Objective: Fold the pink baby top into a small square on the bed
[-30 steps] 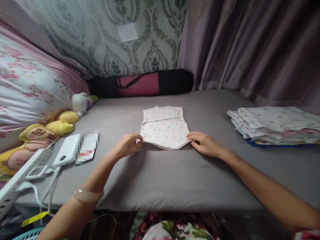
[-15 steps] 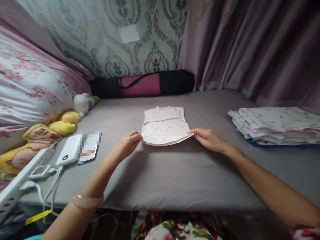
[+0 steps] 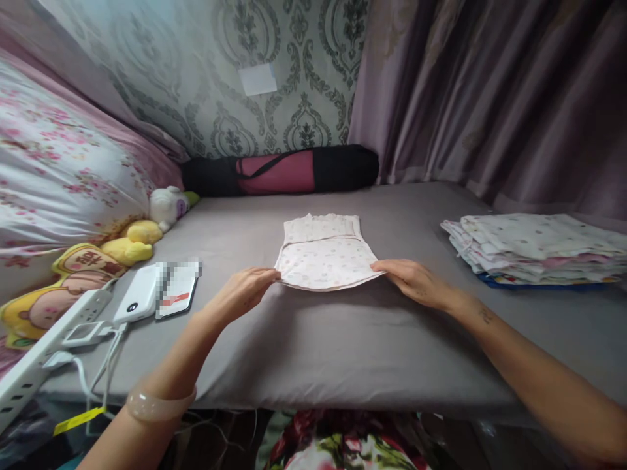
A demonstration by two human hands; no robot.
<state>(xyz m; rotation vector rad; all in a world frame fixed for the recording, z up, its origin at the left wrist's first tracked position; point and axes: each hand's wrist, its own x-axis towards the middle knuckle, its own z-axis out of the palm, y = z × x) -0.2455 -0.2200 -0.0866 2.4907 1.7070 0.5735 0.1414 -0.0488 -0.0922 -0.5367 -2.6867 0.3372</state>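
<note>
A white garment (image 3: 326,261) with small pale prints lies partly folded on the grey sheet in the middle, its far part doubled over in a band. My left hand (image 3: 252,287) pinches the near left corner. Opposite it, my right hand (image 3: 411,281) grips the near right corner between thumb and fingers. The near edge is stretched between both hands and raised a little off the sheet, throwing a shadow below. What the garment is exactly, I cannot tell.
Folded printed clothes (image 3: 539,248) are stacked at the right. On the left lie a power strip (image 3: 59,346) with cables, a white power bank (image 3: 140,294), a phone (image 3: 179,290) and plush toys (image 3: 132,241). A black and pink long bag (image 3: 279,171) rests against the wall.
The garment's near edge has come slightly nearer and flatter, with its upper face more spread out. Both hands still hold its corners. The camera view has shifted a little.
</note>
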